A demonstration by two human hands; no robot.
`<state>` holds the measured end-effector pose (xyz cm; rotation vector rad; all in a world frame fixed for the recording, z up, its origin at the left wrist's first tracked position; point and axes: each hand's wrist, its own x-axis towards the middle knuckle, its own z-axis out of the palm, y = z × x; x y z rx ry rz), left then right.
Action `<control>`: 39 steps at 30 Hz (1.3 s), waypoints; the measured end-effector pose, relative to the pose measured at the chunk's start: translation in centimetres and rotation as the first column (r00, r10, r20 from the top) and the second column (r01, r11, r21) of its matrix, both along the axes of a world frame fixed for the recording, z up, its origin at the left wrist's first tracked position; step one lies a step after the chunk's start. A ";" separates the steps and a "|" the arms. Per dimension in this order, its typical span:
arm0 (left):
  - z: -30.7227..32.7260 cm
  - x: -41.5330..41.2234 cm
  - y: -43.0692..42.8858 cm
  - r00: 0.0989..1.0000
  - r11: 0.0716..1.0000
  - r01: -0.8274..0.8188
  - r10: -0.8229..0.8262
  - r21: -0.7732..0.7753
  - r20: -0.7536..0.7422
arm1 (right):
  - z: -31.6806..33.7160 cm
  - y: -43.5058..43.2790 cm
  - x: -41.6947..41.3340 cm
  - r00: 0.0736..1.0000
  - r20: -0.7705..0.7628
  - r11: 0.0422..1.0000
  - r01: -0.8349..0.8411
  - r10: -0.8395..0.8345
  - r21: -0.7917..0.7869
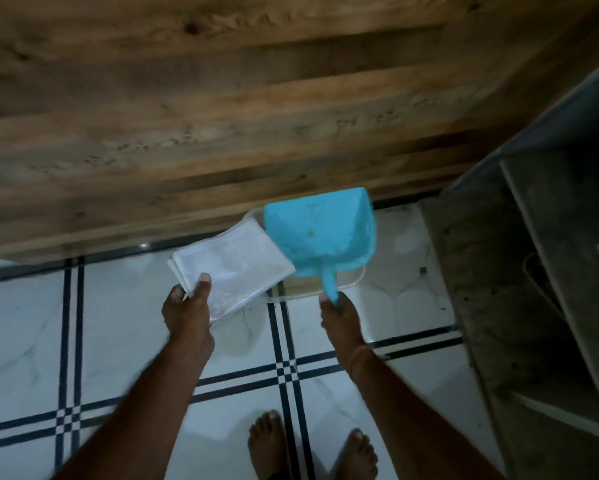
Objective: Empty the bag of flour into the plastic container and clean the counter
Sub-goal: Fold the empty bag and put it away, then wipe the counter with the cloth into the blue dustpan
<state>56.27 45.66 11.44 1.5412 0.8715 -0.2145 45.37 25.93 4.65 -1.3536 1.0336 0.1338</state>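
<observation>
White flour bag [232,268], flat and folded, centre frame, corner pinched by left grip [187,306]. Blue dustpan [318,233] just right, overlapping bag edge, handle clasped in right grip [339,317]. Clear plastic container [358,280] beneath dustpan. Tiled floor [118,323] lower frame; wood panel [221,98] across upper frame.

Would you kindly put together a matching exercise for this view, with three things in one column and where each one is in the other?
Things:
1. white bag
2. blue dustpan
3. clear plastic container

Places:
a. partly hidden below the dustpan
b. pinched in the left hand
c. held by its handle in the right hand

Pairs: 1-b, 2-c, 3-a.
</observation>
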 end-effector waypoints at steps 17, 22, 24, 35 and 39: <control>-8.4 3.3 -10.7 0.916 0.919 0.367 -0.329 0.146 -0.228 | 1.3 -6.6 -8.8 0.970 0.073 0.958 0.243 -0.234 -0.155; -6.7 3.2 -10.3 0.895 0.900 0.412 -0.369 0.146 -0.250 | 2.6 -6.6 -9.2 0.971 0.053 0.963 0.238 -0.233 -0.126; -4.2 3.2 -10.6 0.870 0.858 0.479 -0.436 0.184 -0.228 | 4.4 -6.7 -9.2 0.969 0.039 0.963 0.248 -0.246 -0.108; 16.9 0.3 -14.3 0.429 0.362 0.751 -0.903 0.553 0.008 | 20.5 -6.9 -12.3 0.922 -0.060 0.924 0.382 -0.383 -0.034; 28.7 -3.8 -18.5 0.198 0.202 0.777 -0.977 0.597 0.074 | 29.6 -7.3 -17.8 0.901 -0.109 0.907 0.421 -0.420 -0.018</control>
